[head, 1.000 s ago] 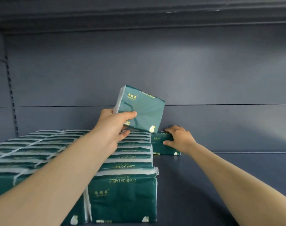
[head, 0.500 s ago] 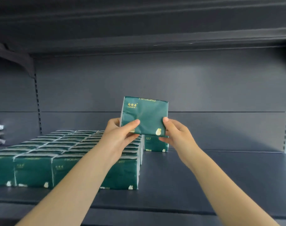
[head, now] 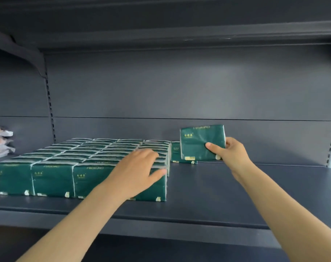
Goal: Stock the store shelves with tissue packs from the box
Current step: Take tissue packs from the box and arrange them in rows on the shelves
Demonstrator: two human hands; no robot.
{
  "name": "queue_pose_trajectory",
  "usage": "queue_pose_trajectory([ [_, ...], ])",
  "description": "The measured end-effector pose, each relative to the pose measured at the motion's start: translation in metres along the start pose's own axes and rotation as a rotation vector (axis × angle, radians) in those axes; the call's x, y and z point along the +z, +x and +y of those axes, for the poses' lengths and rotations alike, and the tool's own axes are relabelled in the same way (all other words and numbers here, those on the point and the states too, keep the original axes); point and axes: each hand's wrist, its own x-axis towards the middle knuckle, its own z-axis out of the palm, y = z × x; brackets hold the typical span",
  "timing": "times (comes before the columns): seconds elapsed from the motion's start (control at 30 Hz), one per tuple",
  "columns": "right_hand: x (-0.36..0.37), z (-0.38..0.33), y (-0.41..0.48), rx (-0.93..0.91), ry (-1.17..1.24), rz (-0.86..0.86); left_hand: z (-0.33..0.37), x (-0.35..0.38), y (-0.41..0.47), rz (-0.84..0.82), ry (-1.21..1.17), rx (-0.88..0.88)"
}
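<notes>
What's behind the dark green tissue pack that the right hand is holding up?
Another dark green tissue pack stands on the grey metal shelf; only its left and bottom edges show. The held pack covers the rest.

Green tissue pack (head: pixel 198 142) held upright near the shelf (head: pixel 217 195) back — stocked rows (head: pixel 75 154) left.

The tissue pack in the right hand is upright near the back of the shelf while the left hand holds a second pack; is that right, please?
Not quite: the head view shows the left hand holding nothing, resting open on the rows. The right hand does hold the pack upright near the back of the shelf.
</notes>
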Motion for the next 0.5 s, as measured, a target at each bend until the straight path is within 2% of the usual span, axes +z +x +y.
queue_pose_trajectory([
  [0.07, 0.01, 0.02, 0.018, 0.059, -0.119, -0.002, -0.009, 0.01, -0.001, -0.054, 0.131, 0.084],
  [0.13, 0.023, 0.038, 0.035, 0.094, -0.226, 0.004, -0.018, 0.02, 0.003, -0.05, 0.193, 0.082],
  [0.3, 0.055, 0.073, 0.068, 0.108, -0.32, 0.058, -0.031, 0.049, 0.018, 0.197, 0.19, 0.153],
  [0.4, 0.07, 0.086, 0.082, 0.07, -0.346, 0.064, -0.035, 0.058, 0.021, 0.237, 0.143, 0.17],
  [0.5, 0.082, 0.091, 0.091, 0.024, -0.537, 0.063, -0.036, 0.061, 0.022, 0.247, 0.148, 0.16],
])
